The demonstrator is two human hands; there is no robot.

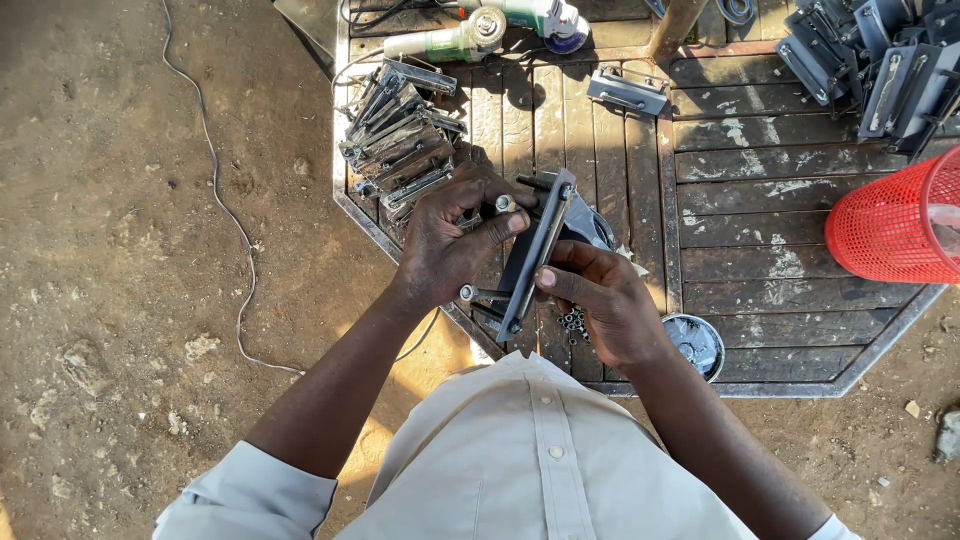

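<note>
My left hand (450, 235) and my right hand (600, 300) together hold a dark metal lock case (535, 250) on edge above a wooden slatted table (760, 200). Bolts stick out of the case toward the left. The left fingers pinch one bolt head near the top of the case, and another bolt pokes out below the hand. The right hand grips the case's lower right side from beneath. A few small nuts (572, 321) lie on the table just under the hands.
A pile of similar metal cases (400, 140) lies at the table's left; more (880, 60) are stacked at the top right. One case (628, 90) lies alone. An angle grinder (480, 30) rests at the back, a red mesh basket (890, 225) at the right, a small round tin (695, 345) near the front edge. A cable (215, 180) runs over the dirt.
</note>
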